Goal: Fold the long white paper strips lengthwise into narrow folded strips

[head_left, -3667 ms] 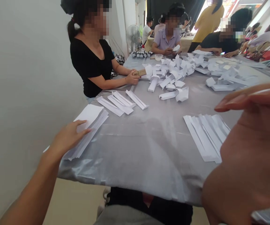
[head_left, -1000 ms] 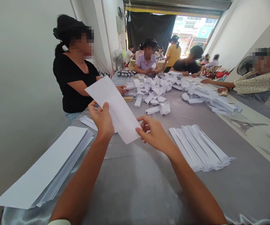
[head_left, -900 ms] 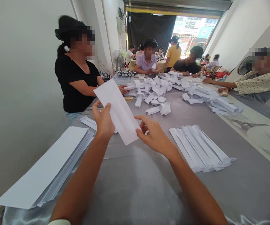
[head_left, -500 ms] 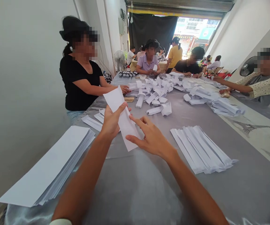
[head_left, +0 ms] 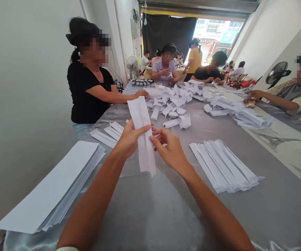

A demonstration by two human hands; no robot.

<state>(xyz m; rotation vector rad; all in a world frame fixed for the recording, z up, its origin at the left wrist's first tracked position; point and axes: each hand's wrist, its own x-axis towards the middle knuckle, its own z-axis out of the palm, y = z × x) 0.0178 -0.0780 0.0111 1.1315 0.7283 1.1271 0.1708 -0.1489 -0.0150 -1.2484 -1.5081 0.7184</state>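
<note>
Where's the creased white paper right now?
In the head view, the creased paper is near the middle, above the grey table, held between the left hand and right hand.

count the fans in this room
2: a white fan at the back, left of centre, and a black fan at the far right; others may be hidden.
</note>
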